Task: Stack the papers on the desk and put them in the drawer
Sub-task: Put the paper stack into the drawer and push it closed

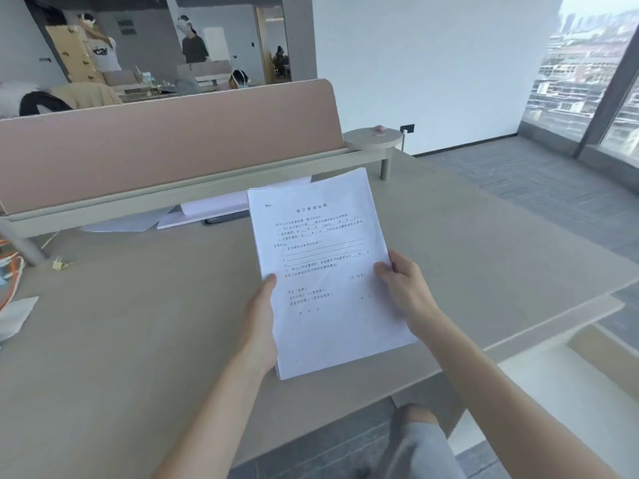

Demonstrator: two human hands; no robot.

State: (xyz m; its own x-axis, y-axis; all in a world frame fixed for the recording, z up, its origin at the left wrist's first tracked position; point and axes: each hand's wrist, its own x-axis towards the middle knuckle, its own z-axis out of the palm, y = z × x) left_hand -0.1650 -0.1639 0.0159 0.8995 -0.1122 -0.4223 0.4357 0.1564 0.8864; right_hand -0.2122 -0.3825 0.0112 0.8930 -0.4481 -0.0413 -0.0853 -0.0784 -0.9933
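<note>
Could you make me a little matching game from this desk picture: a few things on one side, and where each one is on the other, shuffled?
Things:
1. white printed paper stack
2. loose white sheets
3. small pink object
4. crumpled white paper piece

Places:
A. on the round grey shelf at the partition's end
B. at the grey desk's far left edge
C. held between the left hand and right hand
D. under the long raised shelf, behind the held stack

Pairs: 1-C, 2-D, 3-A, 4-B
</note>
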